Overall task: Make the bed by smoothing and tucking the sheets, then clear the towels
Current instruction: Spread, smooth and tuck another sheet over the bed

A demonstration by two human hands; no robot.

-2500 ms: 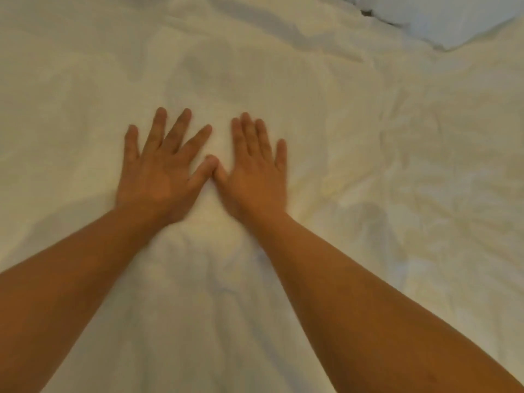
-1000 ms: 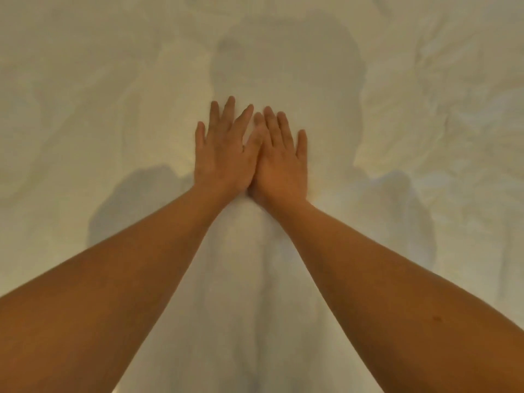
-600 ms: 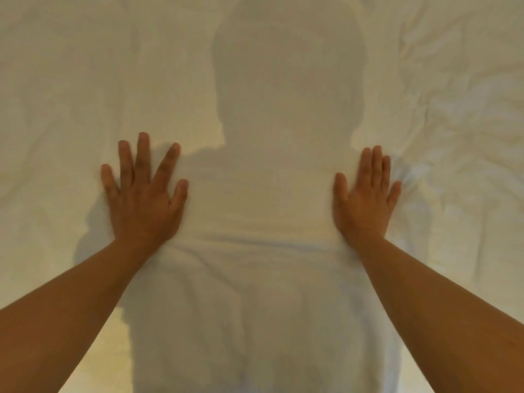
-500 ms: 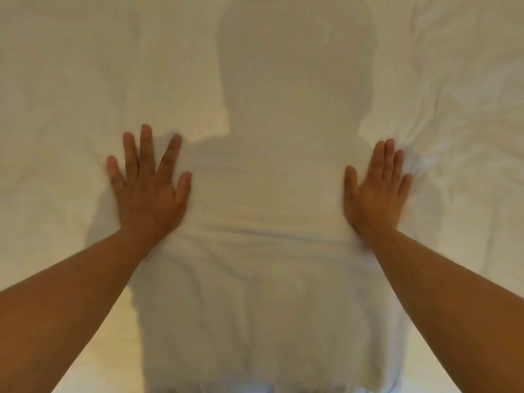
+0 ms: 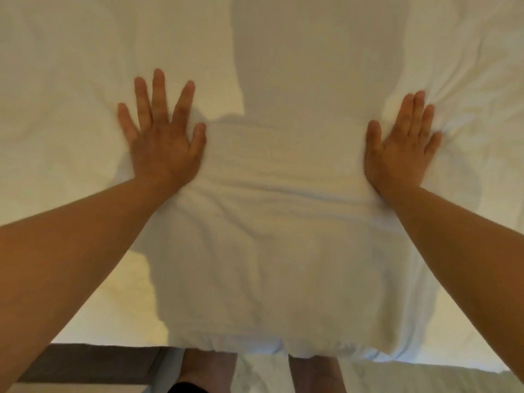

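A white sheet (image 5: 283, 236) covers the bed and fills almost the whole view. My left hand (image 5: 161, 137) lies flat on it at centre left, fingers spread and straight, palm pressing down. My right hand (image 5: 399, 148) lies flat at centre right, fingers straight and close together. The cloth between the two hands is fairly smooth with shallow creases. Folds bunch up just past my right fingertips. No towel can be told apart from the sheet.
The bed's near edge (image 5: 255, 347) runs across the bottom, with my legs (image 5: 207, 370) standing against it. A dark strip of floor (image 5: 93, 361) shows at bottom left. More wrinkled sheet (image 5: 476, 80) lies at the upper right. My shadow falls over the middle.
My hands were side by side in the middle a second ago. They have slid apart, left hand to the left and right hand to the right, flattening the sheet between them.
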